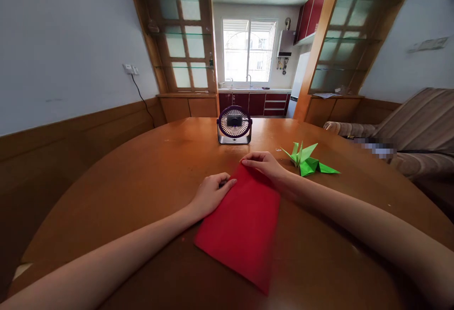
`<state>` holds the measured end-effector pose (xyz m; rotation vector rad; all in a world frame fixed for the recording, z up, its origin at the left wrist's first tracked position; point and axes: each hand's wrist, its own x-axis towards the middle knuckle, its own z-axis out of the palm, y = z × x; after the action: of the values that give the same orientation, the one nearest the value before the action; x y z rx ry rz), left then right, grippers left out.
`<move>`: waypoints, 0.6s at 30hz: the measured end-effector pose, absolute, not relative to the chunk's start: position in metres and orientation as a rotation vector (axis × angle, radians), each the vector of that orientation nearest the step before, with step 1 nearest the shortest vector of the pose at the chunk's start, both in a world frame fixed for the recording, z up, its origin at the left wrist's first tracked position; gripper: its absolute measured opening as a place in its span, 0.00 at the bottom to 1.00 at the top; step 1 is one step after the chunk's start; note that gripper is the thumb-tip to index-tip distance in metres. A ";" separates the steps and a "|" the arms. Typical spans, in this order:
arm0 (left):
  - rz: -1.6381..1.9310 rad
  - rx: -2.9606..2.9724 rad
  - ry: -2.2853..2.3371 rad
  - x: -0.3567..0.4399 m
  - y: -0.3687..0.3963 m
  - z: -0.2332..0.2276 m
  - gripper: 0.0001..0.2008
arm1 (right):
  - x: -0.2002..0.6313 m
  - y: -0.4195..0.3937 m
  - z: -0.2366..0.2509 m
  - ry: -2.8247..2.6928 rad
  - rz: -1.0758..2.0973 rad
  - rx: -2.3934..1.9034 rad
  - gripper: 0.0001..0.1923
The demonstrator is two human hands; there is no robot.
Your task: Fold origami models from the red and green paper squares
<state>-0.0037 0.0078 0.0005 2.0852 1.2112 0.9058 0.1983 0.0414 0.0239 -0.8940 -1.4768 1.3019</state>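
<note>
A sheet of red paper, apparently folded, lies aslant on the wooden table in front of me. My left hand grips its left edge, with the thumb on top and the fingers curled at the side. At the far corner, my right hand pinches the paper between thumb and fingers. Right of that hand, green folded-paper figures rest on the table, one light green with pointed tips and one darker; they touch or overlap.
A small dark desk fan stands beyond my hands on the round wooden table. A striped sofa is at the right. Behind the table are wooden shelf cabinets and a kitchen window.
</note>
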 end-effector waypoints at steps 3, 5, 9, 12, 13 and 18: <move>0.911 2.084 1.218 -0.003 0.007 0.002 0.18 | 0.199 0.043 0.024 -1.489 1.317 -0.875 0.12; 0.915 2.086 1.219 -0.003 0.007 0.002 0.17 | 0.200 0.045 0.024 -1.500 1.313 -0.861 0.12; 0.903 2.100 1.241 -0.003 0.007 0.002 0.17 | 0.199 0.046 0.024 -1.499 1.320 -0.858 0.12; 0.892 2.117 1.252 -0.003 0.007 0.003 0.17 | 0.198 0.046 0.022 -1.469 1.338 -0.877 0.10; 0.890 2.122 1.254 -0.003 0.006 0.003 0.17 | 0.197 0.045 0.022 -1.457 1.338 -0.883 0.09; 0.891 2.127 1.243 -0.003 0.006 0.004 0.17 | 0.192 0.045 0.018 -1.395 1.295 -0.921 0.07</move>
<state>-0.0029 0.0064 0.0037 2.1271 1.2434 0.8911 0.1917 0.0448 0.0178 -0.9208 -1.3953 1.2950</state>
